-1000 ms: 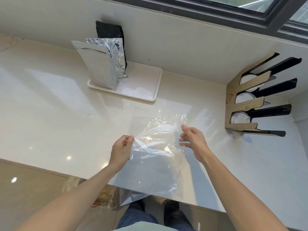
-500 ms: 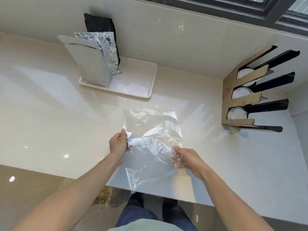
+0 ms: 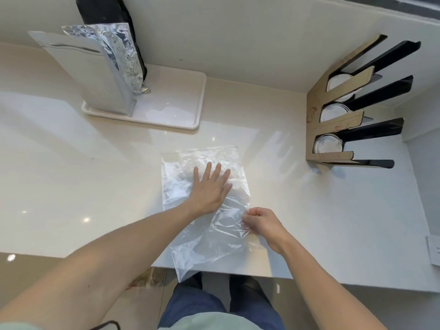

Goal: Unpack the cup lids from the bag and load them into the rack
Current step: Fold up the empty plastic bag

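Pouches [image 3: 95,75] stand on a tray [image 3: 176,110], clear of our work. Our left hand [image 3: 209,189], fingers spread, flattens the empty bag [image 3: 228,236] on the counter [image 3: 71,177]; right hand [image 3: 262,222] fingers pinch its edge. Lids [image 3: 327,144] sit in the rack [image 3: 333,120].

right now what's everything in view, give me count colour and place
plastic bag: one, clear, flat on the counter's near edge, a corner hanging over
rack: one, brown card with black slots, right back corner
cup lids: white stacks in three slots, number unclear
tray: one, white, back of the counter
foil pouches: two silver, standing on the tray's left end
black pouch: one, behind the silver ones
counter: one, cream
left hand: open, flat on the bag
right hand: pinching the bag's right edge
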